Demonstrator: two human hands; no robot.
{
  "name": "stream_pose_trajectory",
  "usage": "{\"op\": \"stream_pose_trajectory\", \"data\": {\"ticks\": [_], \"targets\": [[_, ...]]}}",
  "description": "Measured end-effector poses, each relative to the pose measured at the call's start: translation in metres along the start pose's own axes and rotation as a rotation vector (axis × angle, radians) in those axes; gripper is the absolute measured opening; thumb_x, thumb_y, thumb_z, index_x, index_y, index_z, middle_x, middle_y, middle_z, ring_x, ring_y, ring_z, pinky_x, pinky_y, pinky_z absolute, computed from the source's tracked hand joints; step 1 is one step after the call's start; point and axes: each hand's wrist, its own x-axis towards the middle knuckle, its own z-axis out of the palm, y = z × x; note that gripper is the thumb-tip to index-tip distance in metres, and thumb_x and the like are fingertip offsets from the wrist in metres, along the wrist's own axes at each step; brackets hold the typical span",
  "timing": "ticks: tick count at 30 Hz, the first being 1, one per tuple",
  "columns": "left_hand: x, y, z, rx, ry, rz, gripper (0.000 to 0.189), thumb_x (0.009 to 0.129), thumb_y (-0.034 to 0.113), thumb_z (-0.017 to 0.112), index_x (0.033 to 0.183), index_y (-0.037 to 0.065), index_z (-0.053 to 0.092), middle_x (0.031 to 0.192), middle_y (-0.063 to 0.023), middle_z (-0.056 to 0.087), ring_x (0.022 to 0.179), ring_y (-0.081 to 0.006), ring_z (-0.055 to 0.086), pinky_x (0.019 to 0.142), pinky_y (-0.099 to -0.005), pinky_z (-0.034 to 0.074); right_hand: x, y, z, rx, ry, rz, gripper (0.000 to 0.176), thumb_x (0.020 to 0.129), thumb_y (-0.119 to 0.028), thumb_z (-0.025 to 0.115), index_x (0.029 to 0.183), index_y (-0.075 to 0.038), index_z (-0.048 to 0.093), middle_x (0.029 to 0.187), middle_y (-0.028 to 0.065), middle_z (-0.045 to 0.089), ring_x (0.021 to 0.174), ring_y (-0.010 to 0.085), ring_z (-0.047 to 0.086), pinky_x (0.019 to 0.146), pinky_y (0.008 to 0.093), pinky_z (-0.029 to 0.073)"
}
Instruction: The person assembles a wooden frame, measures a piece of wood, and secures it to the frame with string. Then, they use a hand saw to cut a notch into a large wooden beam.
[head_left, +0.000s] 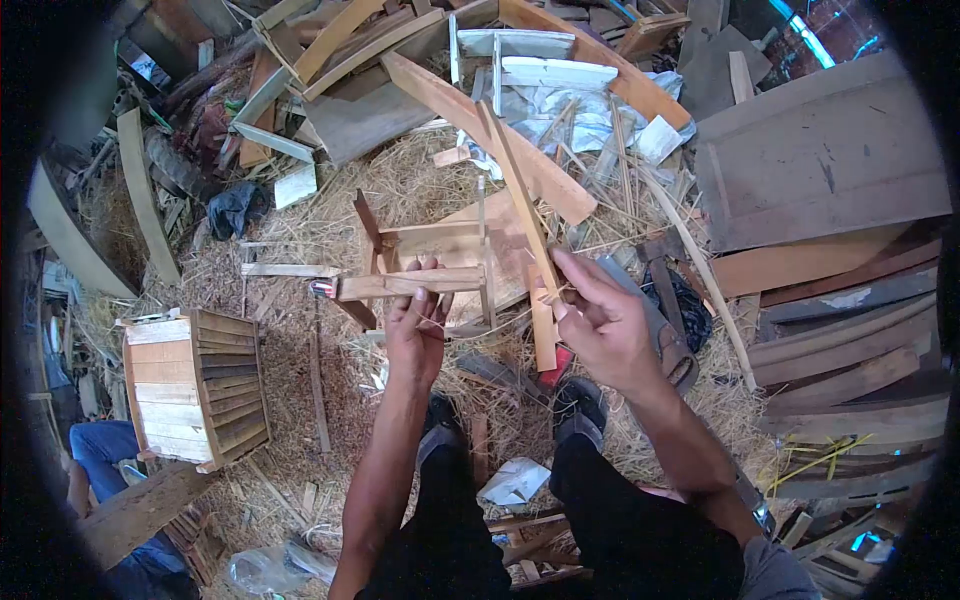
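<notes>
My left hand (422,325) is closed around a short, thick wooden bar (375,286). A small red and blue thing (323,288) shows at that bar's left end; I cannot make out its kind. Right behind the bar is a small wooden frame (430,236) with upright legs; whether the bar is joined to it cannot be told. My right hand (608,325) pinches a long, narrow wooden strip (518,195), which slants up and away to the left. Below the strip, a shorter wooden piece (542,318) points down toward my feet.
Straw and wood scraps cover the ground (285,390). A slatted wooden crate (175,390) stands at left, near a person in blue trousers (100,445). Long boards (850,350) are stacked at right. White-painted wood pieces (555,72) and loose planks (460,100) lie ahead.
</notes>
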Motion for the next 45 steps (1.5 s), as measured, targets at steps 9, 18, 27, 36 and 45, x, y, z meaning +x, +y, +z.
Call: {"op": "stream_pose_trajectory", "data": {"ticks": [9,18,27,36,45], "targets": [[-0.009,-0.023,-0.025,0.252,-0.001,-0.201,0.041,0.097,0.017,0.064,0.133,-0.001,0.054,0.126,-0.012,0.065,0.11,-0.02,0.065,0.095,-0.0368,0.054,0.013,0.027,-0.005,-0.479,-0.171,-0.133,0.066,0.076,0.001,0.066,0.14,0.004,0.049,0.137,0.0232,0.055,0.124,0.0274,0.058,0.102,0.0329,0.046],[-0.033,0.095,-0.048,0.973,0.348,-0.026,0.038,0.098,0.025,0.064,0.121,-0.005,0.066,0.116,-0.0164,0.069,0.102,-0.0179,0.067,0.084,-0.0307,0.054,0.019,0.05,-0.005,-0.828,-0.539,-0.368,0.062,0.075,-0.002,0.073,0.135,-0.002,0.056,0.133,0.0192,0.056,0.113,0.0328,0.062,0.094,0.0381,0.053],[0.014,0.062,-0.074,1.006,0.072,0.264,0.033,0.101,0.009,0.054,0.13,-0.005,0.06,0.123,-0.0155,0.067,0.114,-0.0176,0.063,0.099,-0.0304,0.048,0.032,0.06,0.008,-1.011,-0.629,-0.463,0.044,0.083,-0.004,0.063,0.127,0.001,0.058,0.122,0.0163,0.059,0.114,0.0317,0.06,0.096,0.0386,0.053],[-0.003,0.072,-0.039,1.301,0.026,0.371,0.041,0.095,0.005,0.059,0.135,-0.003,0.055,0.132,-0.0194,0.061,0.121,-0.0268,0.059,0.105,-0.0369,0.045,0.037,0.07,0.008,-1.013,-0.642,-0.443,0.045,0.083,-0.003,0.063,0.128,0.0,0.058,0.133,0.0178,0.057,0.12,0.0336,0.058,0.101,0.0408,0.05],[0.007,0.042,0.037,1.798,-0.818,0.608,0.064,0.084,0.017,0.071,0.143,0.01,0.047,0.141,-0.0154,0.052,0.134,-0.0343,0.046,0.114,-0.0523,0.032,0.007,0.062,-0.05,-0.508,0.023,0.017,0.032,0.092,-0.012,0.064,0.119,0.004,0.064,0.119,0.0183,0.066,0.105,0.0278,0.067,0.091,0.0348,0.051]]}}
